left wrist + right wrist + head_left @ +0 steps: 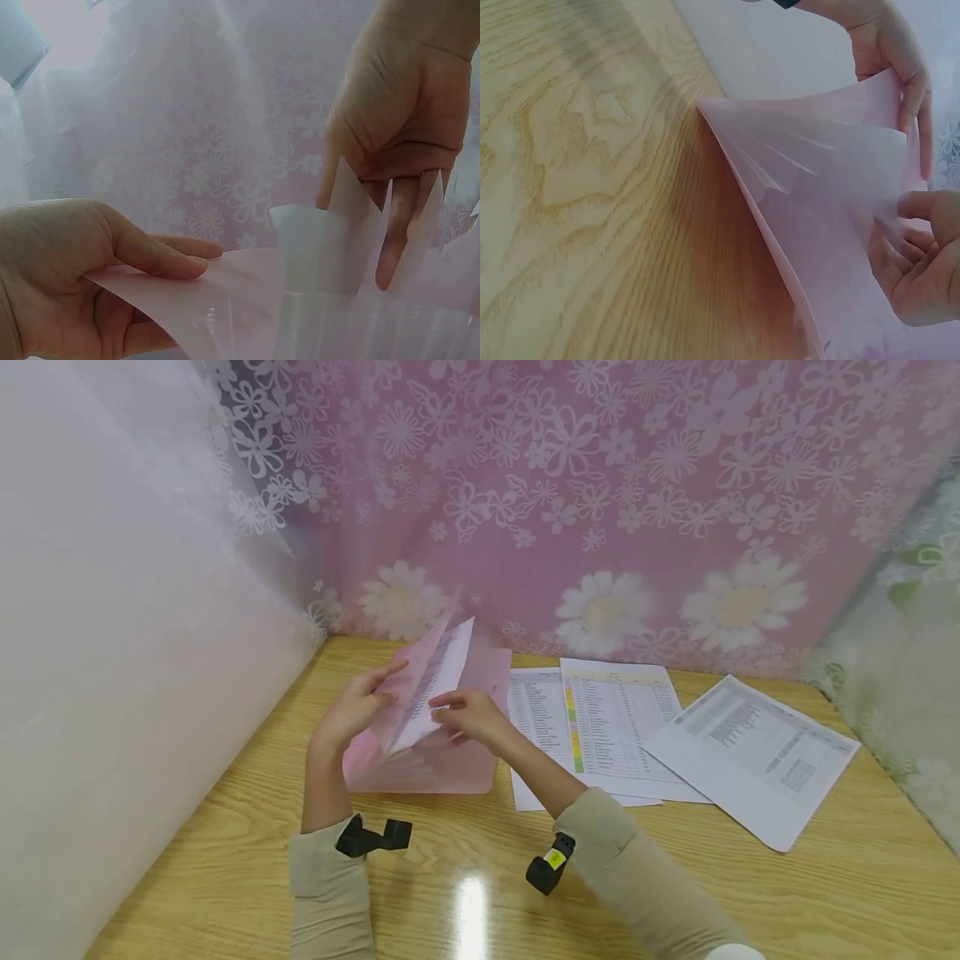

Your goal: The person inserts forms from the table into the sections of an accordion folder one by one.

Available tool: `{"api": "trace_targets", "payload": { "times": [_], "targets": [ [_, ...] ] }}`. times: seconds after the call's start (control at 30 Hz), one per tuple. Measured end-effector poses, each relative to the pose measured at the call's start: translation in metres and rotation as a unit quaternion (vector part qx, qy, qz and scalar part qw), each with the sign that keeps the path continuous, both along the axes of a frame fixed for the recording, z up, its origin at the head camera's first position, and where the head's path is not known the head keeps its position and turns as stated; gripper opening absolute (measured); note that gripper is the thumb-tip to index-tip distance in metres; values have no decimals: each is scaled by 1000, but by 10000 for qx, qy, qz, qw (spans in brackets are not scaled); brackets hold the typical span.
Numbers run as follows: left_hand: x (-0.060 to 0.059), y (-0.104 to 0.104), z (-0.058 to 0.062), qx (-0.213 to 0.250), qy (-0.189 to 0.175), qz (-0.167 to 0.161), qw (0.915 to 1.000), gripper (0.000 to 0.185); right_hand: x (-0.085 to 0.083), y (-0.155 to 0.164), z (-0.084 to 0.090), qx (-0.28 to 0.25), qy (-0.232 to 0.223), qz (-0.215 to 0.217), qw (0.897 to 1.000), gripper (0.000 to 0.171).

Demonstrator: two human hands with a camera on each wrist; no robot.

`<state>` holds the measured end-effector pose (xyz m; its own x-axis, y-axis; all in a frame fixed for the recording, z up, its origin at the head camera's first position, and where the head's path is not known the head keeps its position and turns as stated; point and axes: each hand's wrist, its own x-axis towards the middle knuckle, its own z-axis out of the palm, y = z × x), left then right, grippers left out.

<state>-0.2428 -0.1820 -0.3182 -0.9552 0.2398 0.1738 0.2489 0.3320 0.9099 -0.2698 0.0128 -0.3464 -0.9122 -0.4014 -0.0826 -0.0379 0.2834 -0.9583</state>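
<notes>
The opened pink plastic folder (468,777) is seen at nine o'clock from the loose white printed pages (622,718), its lifted cover (214,296) pinched at nine o'clock by the left hand (352,706), thumb above, fingers beneath. Translucent plastic leaves (832,187) are held at three o'clock between the partly closed thumb and fingers of the right hand (472,714). The cover should probably be kept well back and the leaves parted singly, lest thin edges be creased.

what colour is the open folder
The folder is pink, seen best in the head view.
</notes>
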Motion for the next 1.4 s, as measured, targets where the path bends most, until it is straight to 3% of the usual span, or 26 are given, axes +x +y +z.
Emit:
{"api": "trace_targets", "payload": {
  "times": [0.33, 0.57, 0.8, 1.0, 1.13, 1.23, 1.3, 1.4],
  "targets": [
    [0, 0, 0, 70, -49, -58, 9999, 54, -5, 58, 10, -564, 509, -191, 9969, 27],
    [0, -3, 0, 70, -68, -29, 9999, 55, -2, 130, 9, -348, 978, -663, 9924, 31],
    [1, -3, 1, 16, -77, 2, 10000, 54, 11, 209, 3, -6, 1212, -1104, 9865, 41],
    [2, -4, 2, 42, -148, 45, 9999, 53, 31, 278, -1, -545, 1210, -1631, 9776, 24],
    [2, -4, 2, 51, -173, 34, 9998, 53, 45, 324, -14, -360, 1386, -2226, 9644, 15],
    [2, -3, 2, 70, -186, 22, 9998, 53, 57, 358, -27, 301, 1425, -2769, 9498, 13],
    [2, -3, 2, 63, -183, 20, 9998, 53, 65, 378, -37, 1035, 1455, -3133, 9327, 14],
    [2, -4, 1, 64, -175, -11, 9998, 52, 74, 401, -52, 2254, 1370, -3620, 8941, 38]
  ]
}}
